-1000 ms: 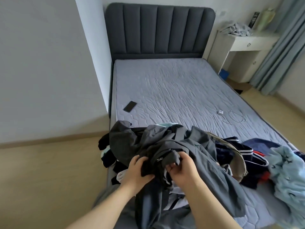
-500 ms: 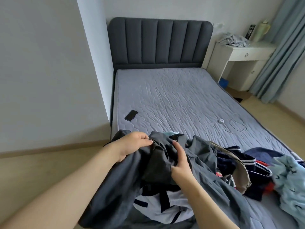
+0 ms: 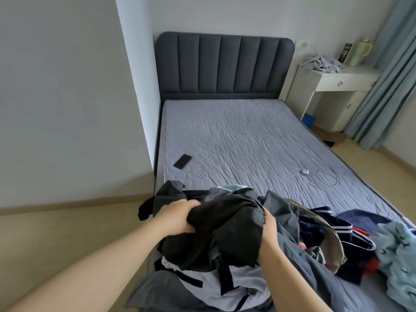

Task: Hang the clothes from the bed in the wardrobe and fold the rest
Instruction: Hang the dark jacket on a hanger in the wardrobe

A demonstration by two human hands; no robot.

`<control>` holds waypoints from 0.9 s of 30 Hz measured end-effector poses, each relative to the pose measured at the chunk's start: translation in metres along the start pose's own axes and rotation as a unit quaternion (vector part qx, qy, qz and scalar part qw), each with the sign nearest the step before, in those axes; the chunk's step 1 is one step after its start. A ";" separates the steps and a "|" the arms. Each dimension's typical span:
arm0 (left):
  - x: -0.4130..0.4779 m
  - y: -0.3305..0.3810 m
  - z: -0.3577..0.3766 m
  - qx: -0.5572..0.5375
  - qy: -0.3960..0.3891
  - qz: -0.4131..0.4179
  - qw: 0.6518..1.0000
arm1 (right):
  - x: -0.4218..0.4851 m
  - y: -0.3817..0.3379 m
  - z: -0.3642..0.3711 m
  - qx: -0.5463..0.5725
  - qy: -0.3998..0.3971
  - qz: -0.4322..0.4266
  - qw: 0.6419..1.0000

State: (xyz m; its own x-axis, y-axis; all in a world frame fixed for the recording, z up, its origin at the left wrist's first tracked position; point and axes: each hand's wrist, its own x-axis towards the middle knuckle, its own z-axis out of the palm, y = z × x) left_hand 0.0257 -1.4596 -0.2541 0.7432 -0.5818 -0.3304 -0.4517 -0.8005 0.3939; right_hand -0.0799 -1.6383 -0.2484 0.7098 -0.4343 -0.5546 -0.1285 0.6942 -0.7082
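A heap of clothes lies at the foot of the bed [image 3: 247, 136]. On top is a black garment [image 3: 225, 230]. My left hand [image 3: 177, 216] grips its left side in a fist. My right hand [image 3: 269, 233] holds its right edge, fingers tucked behind the cloth. Under it lie a dark grey jacket [image 3: 315, 266] and a white garment with dark stripes [image 3: 243, 282]. To the right are a navy striped garment [image 3: 333, 228] and a light blue patterned garment [image 3: 398, 255]. No wardrobe is in view.
A black phone [image 3: 182, 161] lies on the mattress near the left wall. A white charger and cable [image 3: 322, 179] lie to the right. A white desk [image 3: 337, 84] with crumpled cloth and a jug stands beside the headboard, by blue curtains [image 3: 387, 70].
My hands have bunched the black garment up higher on the heap. My left hand moved right and down into a fist on it, and my right hand shifted to its right edge.
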 end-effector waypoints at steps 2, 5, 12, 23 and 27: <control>0.002 -0.006 0.007 -0.016 0.093 -0.047 0.994 | 0.001 -0.001 -0.004 -0.075 0.029 -0.032 0.996; 0.015 0.003 -0.014 -0.127 0.237 -0.082 0.960 | 0.002 -0.006 -0.007 -0.164 0.035 -0.020 0.986; 0.040 0.073 -0.073 -0.166 0.286 0.071 0.941 | -0.030 0.004 -0.001 -0.368 -0.195 0.084 0.905; 0.038 0.027 0.016 -0.392 0.072 0.032 0.917 | -0.005 -0.032 -0.018 0.084 0.039 0.038 0.995; 0.031 0.030 0.059 -0.370 -0.064 0.065 0.924 | 0.004 -0.026 -0.019 0.066 0.067 0.075 0.993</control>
State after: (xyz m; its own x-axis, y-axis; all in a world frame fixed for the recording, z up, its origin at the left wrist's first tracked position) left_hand 0.0058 -1.5100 -0.3027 0.6202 -0.7165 -0.3194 -0.0355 -0.4324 0.9010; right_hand -0.0869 -1.6686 -0.2408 0.5898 -0.3862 -0.7092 -0.1274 0.8227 -0.5540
